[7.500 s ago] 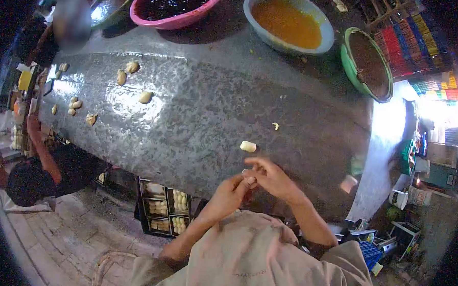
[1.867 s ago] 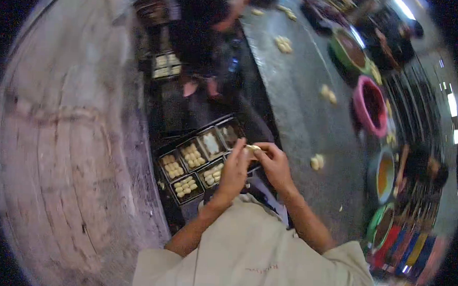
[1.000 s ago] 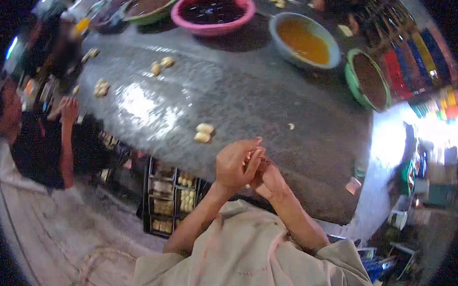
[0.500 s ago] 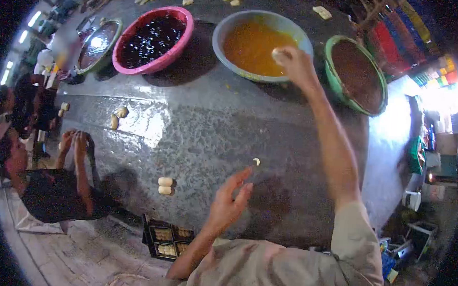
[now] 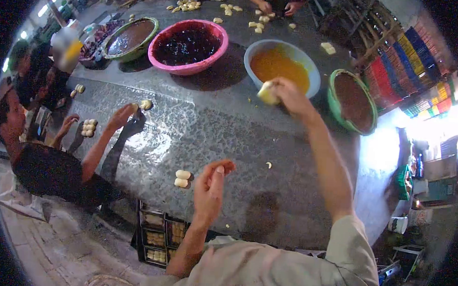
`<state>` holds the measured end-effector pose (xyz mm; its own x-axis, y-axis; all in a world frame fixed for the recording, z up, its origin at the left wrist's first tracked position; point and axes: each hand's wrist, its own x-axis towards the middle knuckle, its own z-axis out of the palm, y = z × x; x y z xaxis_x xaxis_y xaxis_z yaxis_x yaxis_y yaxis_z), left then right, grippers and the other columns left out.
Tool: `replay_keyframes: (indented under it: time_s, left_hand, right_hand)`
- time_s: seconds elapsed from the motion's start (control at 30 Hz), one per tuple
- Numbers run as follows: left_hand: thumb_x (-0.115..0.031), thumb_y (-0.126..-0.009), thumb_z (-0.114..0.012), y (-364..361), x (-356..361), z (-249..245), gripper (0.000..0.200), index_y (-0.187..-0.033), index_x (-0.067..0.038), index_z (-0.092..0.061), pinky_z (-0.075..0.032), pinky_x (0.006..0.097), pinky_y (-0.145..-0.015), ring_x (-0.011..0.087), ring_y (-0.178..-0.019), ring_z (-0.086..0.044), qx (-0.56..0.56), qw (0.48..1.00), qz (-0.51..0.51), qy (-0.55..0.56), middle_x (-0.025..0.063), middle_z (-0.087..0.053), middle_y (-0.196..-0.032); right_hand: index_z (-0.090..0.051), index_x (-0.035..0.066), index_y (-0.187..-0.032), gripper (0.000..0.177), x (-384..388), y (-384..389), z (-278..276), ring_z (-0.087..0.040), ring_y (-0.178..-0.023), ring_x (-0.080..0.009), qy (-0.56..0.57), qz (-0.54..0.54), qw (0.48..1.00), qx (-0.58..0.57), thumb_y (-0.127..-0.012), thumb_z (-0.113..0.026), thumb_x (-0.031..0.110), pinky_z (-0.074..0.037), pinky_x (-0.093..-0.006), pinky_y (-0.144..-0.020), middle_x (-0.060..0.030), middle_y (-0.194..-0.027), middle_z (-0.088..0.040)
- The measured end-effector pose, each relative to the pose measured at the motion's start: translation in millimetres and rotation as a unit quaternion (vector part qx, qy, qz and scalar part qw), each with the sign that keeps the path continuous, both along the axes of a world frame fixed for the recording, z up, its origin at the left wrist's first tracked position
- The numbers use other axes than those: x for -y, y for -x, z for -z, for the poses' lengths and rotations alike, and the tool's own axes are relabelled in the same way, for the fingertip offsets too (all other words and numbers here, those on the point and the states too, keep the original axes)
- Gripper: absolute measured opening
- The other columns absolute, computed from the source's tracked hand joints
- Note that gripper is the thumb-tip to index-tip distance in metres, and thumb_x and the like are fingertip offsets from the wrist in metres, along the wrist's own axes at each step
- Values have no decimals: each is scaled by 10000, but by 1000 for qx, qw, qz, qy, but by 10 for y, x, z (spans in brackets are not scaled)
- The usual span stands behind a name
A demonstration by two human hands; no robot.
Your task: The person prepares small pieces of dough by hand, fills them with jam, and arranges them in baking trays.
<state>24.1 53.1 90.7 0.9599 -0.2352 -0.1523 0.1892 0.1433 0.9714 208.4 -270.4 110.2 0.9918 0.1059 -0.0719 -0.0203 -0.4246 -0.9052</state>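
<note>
My right hand [image 5: 290, 97] grips a pale yellowish dough piece [image 5: 268, 93], slightly blurred, just over the near rim of a light-blue basin [image 5: 249, 64] of orange filling. My left hand [image 5: 210, 188] hovers over the near part of the table, its fingers loosely bent to the right with the thumb alongside; I see nothing in it. To its left, two pale dough rolls [image 5: 182, 178] lie side by side on the table. Beyond the left hand, on its right, a small curved pale scrap [image 5: 269, 165] lies on the metal surface.
A pink basin [image 5: 189, 69] of dark filling and green-rimmed basins [image 5: 353, 125] of brown filling stand on the table [image 5: 204, 126]. A co-worker's hand [image 5: 122, 117] is at the left over more dough. Black crates [image 5: 156, 237] with dough stand below the table edge. Coloured crates [image 5: 412, 54] are stacked at right.
My right hand has come back from inside the orange basin to its near rim, carrying the dough piece. My left hand's fingers have bent. The camera view has shifted; the co-worker's arms have spread apart.
</note>
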Motion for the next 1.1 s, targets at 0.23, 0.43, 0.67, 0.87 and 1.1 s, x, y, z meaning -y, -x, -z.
replay_keyframes:
  time_s: [0.23, 0.43, 0.67, 0.87, 1.1]
  left_hand:
    - [-482, -1113, -418, 213, -663, 316, 571, -1342, 19, -566, -542, 340, -929, 184, -1091, -656, -225, 926, -45, 299, 93, -666, -1221]
    - [-267, -1093, -515, 1014, -1459, 526, 298, -1262, -39, -607, -558, 295, -770, 176, -918, -674, -264, 941, -71, 200, 50, -679, -1069]
    - [-274, -1094, -523, 1396, -1834, 404, 284, -1081, -21, -653, -538, 280, -689, 134, -778, -662, 9, 985, -24, -169, 38, -662, -856]
    - [-212, -1045, -613, 1514, -1940, 144, 266, -1097, 47, -643, -524, 308, -705, 165, -758, -637, 84, 971, -76, -212, 85, -658, -861]
    - [-268, -1081, -566, 1353, -1932, 503, 267, -1143, -19, -636, -561, 286, -763, 151, -912, -675, -78, 989, -117, 55, 66, -668, -1019]
  right_hand:
    - [-598, 1, -1291, 313, -2168, 1799, 166, -673, -1126, -271, -407, -21, 885, -224, -1037, -574, 183, -535, -410, -1004, -129, -1209, -687]
    - [-572, -34, -1335, 376, -3255, 2956, 607, -602, -1249, -365, 154, -35, 980, 121, -999, -577, 133, -464, -506, -1075, -212, -1349, -611]
    - [-630, 24, -1307, 342, -3346, 3164, 625, -654, -1121, -358, 162, -69, 960, 219, -1004, -598, 179, -524, -453, -968, -174, -1274, -670]
    - [-693, 28, -1191, 267, -3425, 3074, 610, -680, -784, -161, -136, -12, 983, -119, -1046, -616, 237, -568, -315, -708, -73, -989, -720]
    - [-706, 24, -1175, 220, -3480, 3067, 365, -689, -961, -212, -61, -66, 995, 53, -993, -655, 137, -572, -326, -812, -102, -1083, -707]
